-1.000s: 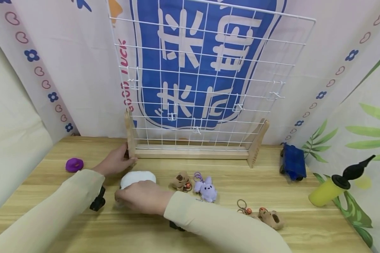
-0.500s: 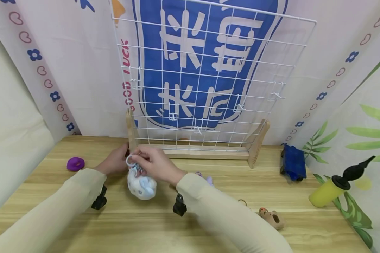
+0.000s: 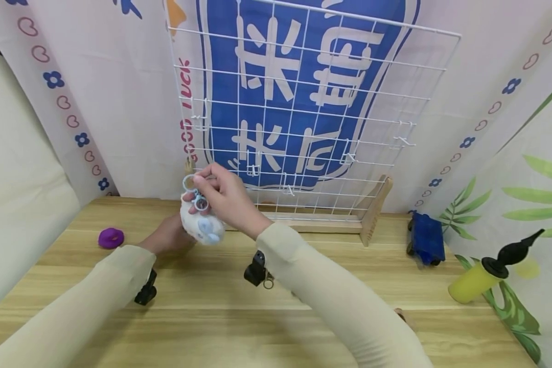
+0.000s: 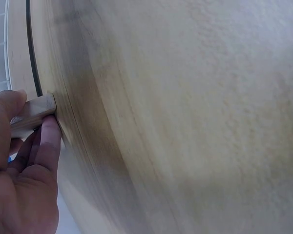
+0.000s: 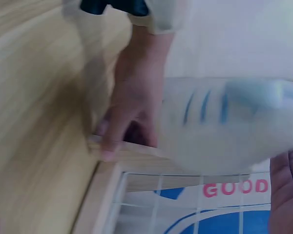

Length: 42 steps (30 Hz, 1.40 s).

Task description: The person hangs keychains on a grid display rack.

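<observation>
In the head view my right hand (image 3: 230,197) pinches the pale-blue ring of a white and light-blue plush keychain (image 3: 207,229), which hangs in front of the left end of a white wire grid rack (image 3: 372,20). The plush also shows, blurred, in the right wrist view beside the right palm (image 5: 289,195). My left hand (image 3: 167,235) stays low at the rack's left end, partly behind the plush. In the left wrist view its thumb and fingers grip the wooden foot (image 4: 36,108) of the stand. Several white wire hooks (image 3: 254,170) hang on the grid.
A purple ring-shaped object (image 3: 111,237) lies at the left. On the right stand a blue toy cart (image 3: 427,238) and a yellow bottle (image 3: 470,282) with a black nozzle. My right forearm hides most of a brown plush (image 3: 405,318).
My right hand has lifted the plush keychain from the table up towards the grid, its ring now pinched on top. The left hand has kept its place on the stand.
</observation>
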### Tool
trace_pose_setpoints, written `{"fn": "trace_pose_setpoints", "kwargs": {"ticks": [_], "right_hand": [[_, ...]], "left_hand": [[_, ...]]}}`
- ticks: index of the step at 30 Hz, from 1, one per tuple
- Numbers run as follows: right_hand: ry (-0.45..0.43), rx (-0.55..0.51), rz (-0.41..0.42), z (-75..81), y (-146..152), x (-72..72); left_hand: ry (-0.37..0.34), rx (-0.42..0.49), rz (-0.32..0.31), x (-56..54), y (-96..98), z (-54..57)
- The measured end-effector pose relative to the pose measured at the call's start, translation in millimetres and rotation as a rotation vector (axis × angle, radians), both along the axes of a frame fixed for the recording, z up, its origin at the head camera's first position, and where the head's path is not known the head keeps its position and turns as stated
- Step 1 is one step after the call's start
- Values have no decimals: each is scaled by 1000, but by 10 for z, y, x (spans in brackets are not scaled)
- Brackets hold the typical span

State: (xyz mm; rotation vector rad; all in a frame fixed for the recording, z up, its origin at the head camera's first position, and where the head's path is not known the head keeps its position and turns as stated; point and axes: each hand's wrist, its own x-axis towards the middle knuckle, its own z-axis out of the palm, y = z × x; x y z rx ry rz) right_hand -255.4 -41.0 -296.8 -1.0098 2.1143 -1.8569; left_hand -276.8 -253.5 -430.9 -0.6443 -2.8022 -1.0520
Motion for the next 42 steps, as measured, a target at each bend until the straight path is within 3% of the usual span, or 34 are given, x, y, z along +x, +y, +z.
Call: {"fn": "trace_pose_setpoints", "kwargs": {"ticks": [5, 8, 20, 26, 32, 42], "right_hand": [[52, -41, -70, 165, -44, -38], [69, -53, -118, 268, -58, -77], [103, -111, -217, 662, -159, -191], [97, -109, -254, 720, -214, -242], [86, -18, -306, 706, -232, -264], [2, -16, -305, 660, -223, -296]], "left_hand": [[-88, 35, 30, 10, 0, -4], [-102, 39, 54, 2, 6, -19], [-80, 42, 59, -26, -10, -72], [-92, 43, 62, -41, -14, -76], [-90, 61, 46, -49, -22, -66], [-88, 64, 44, -20, -7, -49]]}}
